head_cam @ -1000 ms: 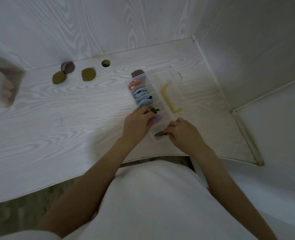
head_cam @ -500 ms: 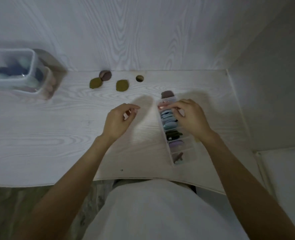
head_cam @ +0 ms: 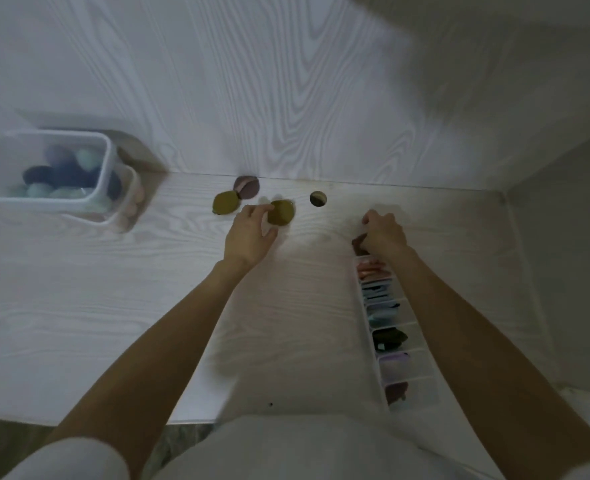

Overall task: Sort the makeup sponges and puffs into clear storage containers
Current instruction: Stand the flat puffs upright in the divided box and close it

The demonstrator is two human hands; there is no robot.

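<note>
My left hand (head_cam: 250, 233) has its fingers spread apart with the thumb and forefinger closing round the near olive-green round flat puff (head_cam: 281, 212), touching its edge but not lifting it yet as far as I can tell. My right hand (head_cam: 383, 232) is curled with fingers together at the far end of the long clear divided plastic organiser (head_cam: 395, 327), pinching a dark brown puff (head_cam: 358, 244) there I think, though it's blurry.

Tip for this bit: get a fingertip under the rim, since flat puffs hug the white wood-grain desk (head_cam: 113, 306), then carry it across rather than flicking it.

Count: two olive-green puffs, the second one (head_cam: 226, 201) just left of the first; one mauve-brown round puff (head_cam: 247, 186) right behind that; one small round two-tone sponge (head_cam: 318, 198) further right. So four loose ones at the far edge. The organiser shows seven compartments, all with something in. One clear rectangular tub of blue and mint sponges (head_cam: 49, 171) sits far left; can't count those.
</note>
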